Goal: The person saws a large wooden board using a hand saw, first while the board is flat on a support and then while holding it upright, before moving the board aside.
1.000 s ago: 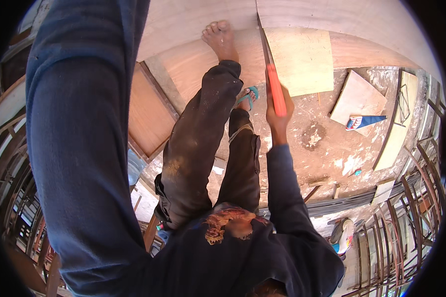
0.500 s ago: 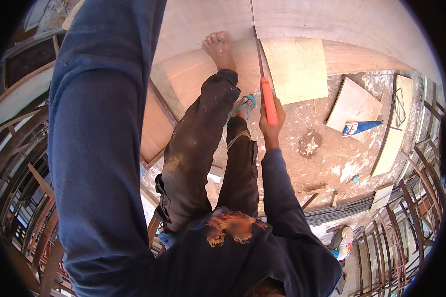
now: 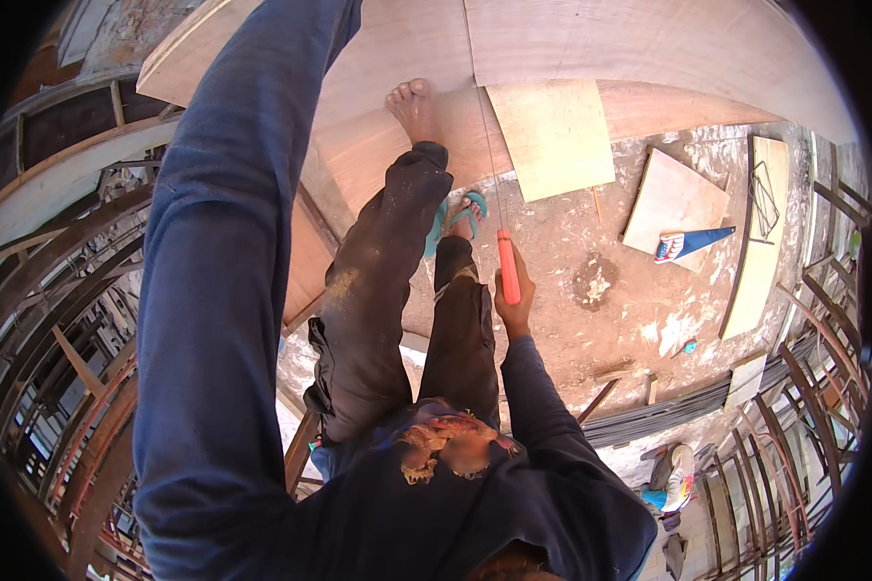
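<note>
I see my right hand (image 3: pixel 515 308) wrapped tight around the orange handle of a thin-bladed handsaw (image 3: pixel 507 266), its blade running up into the large plywood sheet's (image 3: pixel 649 48) near edge; my left hand is out of view.

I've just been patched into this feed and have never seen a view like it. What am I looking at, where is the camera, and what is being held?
There is no machine: a fisheye camera on a person's head looks down over their body, so straight edges bend. The right hand grips the orange handle of a hand saw, whose thin blade runs up into a cut in the big plywood sheet. A bare foot stands on that sheet. The left arm, in a blue sleeve, stretches upward; its hand is out of view. On the dusty ground lie plywood offcuts and a second saw with a blue blade.
</note>
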The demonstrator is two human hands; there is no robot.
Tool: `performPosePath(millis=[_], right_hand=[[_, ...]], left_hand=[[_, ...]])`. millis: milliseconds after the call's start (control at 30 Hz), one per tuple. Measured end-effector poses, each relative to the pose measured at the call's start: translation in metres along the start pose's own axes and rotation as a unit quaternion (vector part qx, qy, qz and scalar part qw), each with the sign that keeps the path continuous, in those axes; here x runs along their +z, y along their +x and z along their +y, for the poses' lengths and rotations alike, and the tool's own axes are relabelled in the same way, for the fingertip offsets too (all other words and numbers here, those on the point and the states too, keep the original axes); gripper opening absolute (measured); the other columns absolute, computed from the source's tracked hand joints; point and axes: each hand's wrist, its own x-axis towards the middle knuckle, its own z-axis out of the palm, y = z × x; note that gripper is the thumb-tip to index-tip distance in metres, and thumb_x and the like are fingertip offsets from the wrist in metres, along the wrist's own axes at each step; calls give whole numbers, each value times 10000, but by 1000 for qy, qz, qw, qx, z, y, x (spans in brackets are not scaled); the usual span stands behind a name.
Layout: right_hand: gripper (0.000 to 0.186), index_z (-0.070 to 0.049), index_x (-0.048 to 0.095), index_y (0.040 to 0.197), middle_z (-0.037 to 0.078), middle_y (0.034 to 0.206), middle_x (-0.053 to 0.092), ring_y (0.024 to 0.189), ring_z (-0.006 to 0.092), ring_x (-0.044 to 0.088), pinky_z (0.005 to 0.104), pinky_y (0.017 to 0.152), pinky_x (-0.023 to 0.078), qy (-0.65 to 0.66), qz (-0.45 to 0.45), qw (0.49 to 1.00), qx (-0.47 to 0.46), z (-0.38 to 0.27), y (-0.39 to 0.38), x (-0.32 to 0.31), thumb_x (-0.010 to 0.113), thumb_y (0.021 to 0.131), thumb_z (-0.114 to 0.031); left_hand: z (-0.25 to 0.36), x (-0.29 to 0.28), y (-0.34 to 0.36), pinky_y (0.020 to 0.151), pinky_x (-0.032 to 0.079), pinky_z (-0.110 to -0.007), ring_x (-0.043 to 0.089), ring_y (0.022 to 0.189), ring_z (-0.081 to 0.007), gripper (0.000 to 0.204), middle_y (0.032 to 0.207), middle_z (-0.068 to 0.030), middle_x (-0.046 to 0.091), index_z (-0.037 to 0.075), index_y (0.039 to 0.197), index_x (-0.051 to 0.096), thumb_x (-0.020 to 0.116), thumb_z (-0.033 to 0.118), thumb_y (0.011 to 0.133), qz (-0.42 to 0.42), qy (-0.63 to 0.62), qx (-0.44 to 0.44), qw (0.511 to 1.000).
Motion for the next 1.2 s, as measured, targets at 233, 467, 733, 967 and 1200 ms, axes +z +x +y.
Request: performPosePath(millis=[233, 467, 733, 967, 1200], right_hand=[[483, -21, 599, 1370, 213, 1223, 697, 998, 304, 737, 341, 825, 562, -86, 8, 996, 6, -58, -124, -115, 606, 887, -9], [489, -62, 634, 1337, 205, 1160, 713, 959, 328, 735, 364, 806, 569, -193, 81, 977, 27, -105, -61, -168, 608, 851, -7], [536, -72, 613, 1360, 235, 989, 720, 872, 384, 723, 440, 770, 554, -274, 164, 947, -41, -140, 38, -187, 640, 826, -52], [994, -215, 154, 1621, 243, 767, 699, 748, 457, 693, 493, 638, 513, -371, 197, 907, 19, -211, 97, -229, 774, 844, -206], [1029, -206, 233, 1621, 216, 865, 741, 735, 304, 723, 396, 697, 552, -381, 76, 921, -7, -259, 183, -258, 786, 766, -60]], left_hand=[[50, -20, -60, 984, 469, -527, 585, 1203, -406, 897, 1234, -252, 627, 135, 1434, 540, 677, 730, 776, 19, 57, -70, 996], [83, 5, -93, 773, 410, -472, 531, 968, -277, 848, 982, -112, 571, 206, 1444, 520, 661, 740, 800, 97, 133, 5, 986], [130, -7, -142, 800, 399, -462, 520, 978, -292, 789, 1077, -122, 545, 207, 1424, 510, 681, 680, 818, 13, 150, -25, 988], [158, -2, -179, 803, 377, -474, 502, 959, -288, 793, 1025, -101, 528, 214, 1377, 537, 776, 609, 733, 8, 98, -18, 995], [148, 4, -175, 841, 398, -493, 505, 937, -292, 831, 990, -98, 518, 214, 1358, 554, 828, 564, 655, 56, 63, -20, 996]])
